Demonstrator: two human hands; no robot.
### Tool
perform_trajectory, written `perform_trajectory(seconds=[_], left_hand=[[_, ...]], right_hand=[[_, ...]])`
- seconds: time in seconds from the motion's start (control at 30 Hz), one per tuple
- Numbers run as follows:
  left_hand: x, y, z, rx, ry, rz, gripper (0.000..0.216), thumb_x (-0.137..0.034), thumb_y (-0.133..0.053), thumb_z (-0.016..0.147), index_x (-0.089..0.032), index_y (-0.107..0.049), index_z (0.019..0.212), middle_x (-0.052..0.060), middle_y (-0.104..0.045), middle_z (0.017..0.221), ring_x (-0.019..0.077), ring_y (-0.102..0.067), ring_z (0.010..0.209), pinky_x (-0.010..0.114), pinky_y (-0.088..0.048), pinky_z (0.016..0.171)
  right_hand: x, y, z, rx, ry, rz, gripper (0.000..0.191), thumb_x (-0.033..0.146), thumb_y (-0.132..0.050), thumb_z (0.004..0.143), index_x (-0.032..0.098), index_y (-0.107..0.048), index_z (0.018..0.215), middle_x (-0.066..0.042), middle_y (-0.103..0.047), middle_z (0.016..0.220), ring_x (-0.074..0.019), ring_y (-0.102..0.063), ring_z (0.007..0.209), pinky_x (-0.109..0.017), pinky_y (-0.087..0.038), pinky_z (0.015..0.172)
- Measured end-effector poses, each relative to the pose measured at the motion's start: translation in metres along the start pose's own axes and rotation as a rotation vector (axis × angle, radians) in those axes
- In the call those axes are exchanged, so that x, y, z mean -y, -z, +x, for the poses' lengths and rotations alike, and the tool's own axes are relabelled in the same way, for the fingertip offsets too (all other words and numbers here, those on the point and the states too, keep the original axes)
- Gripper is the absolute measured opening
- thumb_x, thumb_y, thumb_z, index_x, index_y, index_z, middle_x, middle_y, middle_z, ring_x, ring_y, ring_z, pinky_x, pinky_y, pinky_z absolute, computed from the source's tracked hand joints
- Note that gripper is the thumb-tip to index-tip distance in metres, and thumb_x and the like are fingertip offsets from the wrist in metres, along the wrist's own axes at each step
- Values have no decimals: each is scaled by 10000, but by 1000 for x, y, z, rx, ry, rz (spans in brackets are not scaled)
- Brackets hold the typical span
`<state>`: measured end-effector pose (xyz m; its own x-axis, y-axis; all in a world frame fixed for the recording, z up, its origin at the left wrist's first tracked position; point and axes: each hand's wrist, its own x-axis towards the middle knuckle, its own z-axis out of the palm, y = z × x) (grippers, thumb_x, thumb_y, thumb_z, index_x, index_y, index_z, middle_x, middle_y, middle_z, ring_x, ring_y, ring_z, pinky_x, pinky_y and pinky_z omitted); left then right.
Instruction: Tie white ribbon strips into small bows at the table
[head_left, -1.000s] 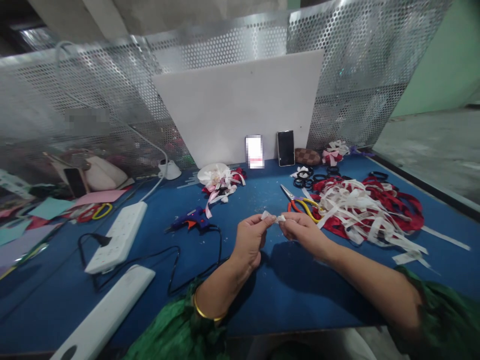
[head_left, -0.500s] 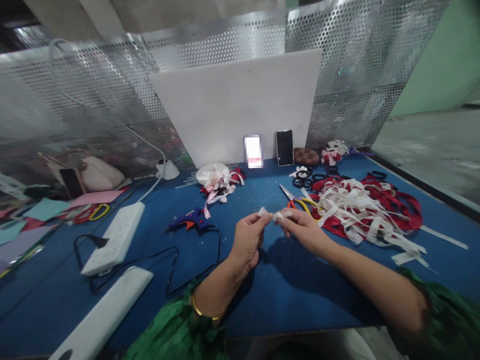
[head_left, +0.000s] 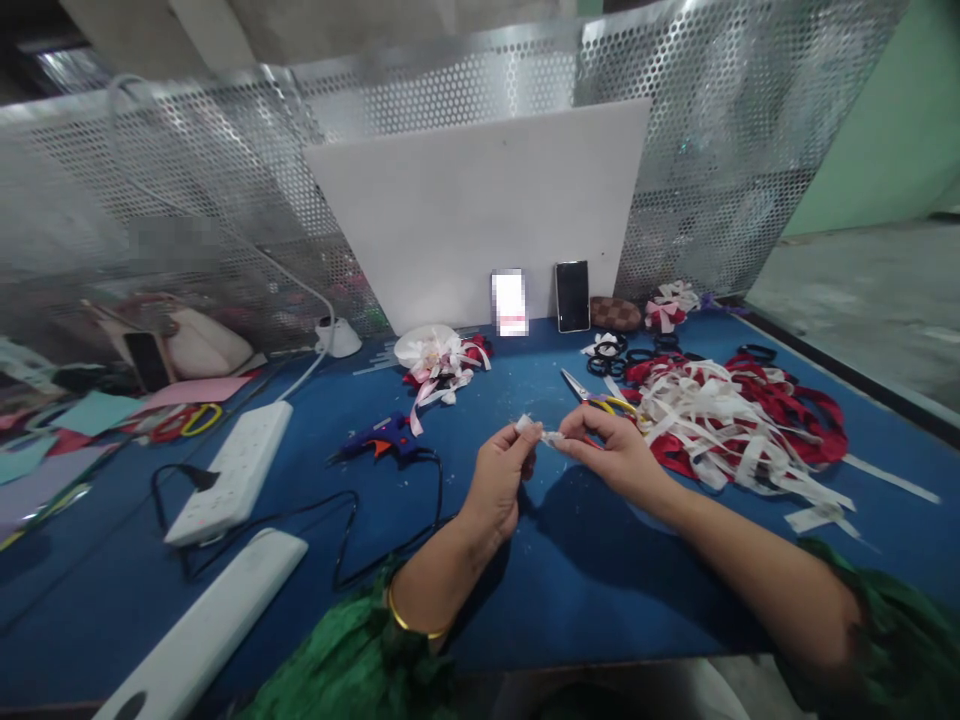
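My left hand [head_left: 501, 480] and my right hand [head_left: 611, 450] meet above the blue table [head_left: 585, 580], both pinching a small folded piece of white ribbon [head_left: 538, 432] between fingertips. The left hand holds its left end, the right hand its right end. Just behind my right hand lie scissors [head_left: 596, 397] with yellow and orange handles. A blue glue gun [head_left: 382, 438] with a black cord rests to the left of my left hand.
A heap of white and red ribbon strips [head_left: 735, 420] covers the right side. Black hair rings [head_left: 637, 357], finished bows [head_left: 441, 362], two phones [head_left: 572, 296] and a white board [head_left: 480, 210] stand behind. Power strips [head_left: 232, 470] and coloured paper [head_left: 90, 415] lie left.
Both hands stay together on the ribbon piece, with small finger shifts; the view has moved slightly.
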<state>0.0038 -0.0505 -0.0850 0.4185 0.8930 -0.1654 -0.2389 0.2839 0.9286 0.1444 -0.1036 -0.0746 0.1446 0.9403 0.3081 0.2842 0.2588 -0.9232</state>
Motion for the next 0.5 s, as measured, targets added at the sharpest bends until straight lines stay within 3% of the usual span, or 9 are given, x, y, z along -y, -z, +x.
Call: perform_trajectory(seconds=[0.13,0.37,0.5], left_hand=[[-2,-1,-2,71,25,26,273,-367,-727,671,-134,-620,766,-12,-528,652,68,-453,585,174,-335,512],[-2,-1,-1,106,54,2,223,-318,-727,680,-135,-636,770,-11,-557,632,70,-486,585,180,-373,564],[-1,-1,-1,223,138,-77,237,-332,-706,699,-121,-639,783,3,-569,651,68,-490,563,199,-401,595]], right_hand=[[2,1,0,51,-212,254,242,369,-675,729,170,-539,708,31,-499,639,-92,-433,585,-236,-345,568],[-1,5,0,151,-342,514,152,279,-688,707,159,-596,700,13,-557,658,-104,-476,632,-241,-342,620],[-1,6,0,187,-405,631,136,249,-697,682,154,-601,688,4,-556,645,-112,-485,624,-248,-342,616]])
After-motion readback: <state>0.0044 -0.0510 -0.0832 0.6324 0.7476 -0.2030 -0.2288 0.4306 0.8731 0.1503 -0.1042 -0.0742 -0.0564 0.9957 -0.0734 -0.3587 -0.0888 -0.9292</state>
